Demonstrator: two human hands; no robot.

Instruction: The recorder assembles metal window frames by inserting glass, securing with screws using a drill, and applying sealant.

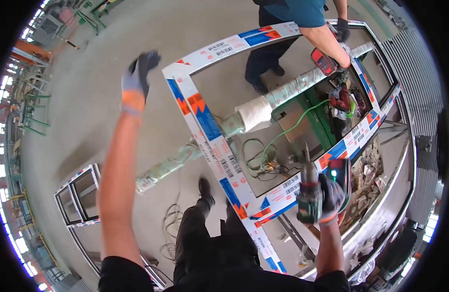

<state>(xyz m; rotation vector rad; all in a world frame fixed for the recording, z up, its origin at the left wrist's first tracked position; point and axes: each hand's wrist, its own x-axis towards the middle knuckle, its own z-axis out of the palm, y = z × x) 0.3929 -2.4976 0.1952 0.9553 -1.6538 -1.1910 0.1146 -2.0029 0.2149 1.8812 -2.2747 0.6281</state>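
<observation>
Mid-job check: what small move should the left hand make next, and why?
I'd probably lower the left hand onto the left bar of the white frame with blue and orange markings. That hand is raised clear of the frame, though blurred, while the right hand grips a drill pointing away from the body; a second hand might help steady the frame.

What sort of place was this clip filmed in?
Probably a workshop or factory floor for window or door frames: a large frame lies over a wrapped beam, another frame is at lower left, and the right hand holds a cordless drill.
</observation>
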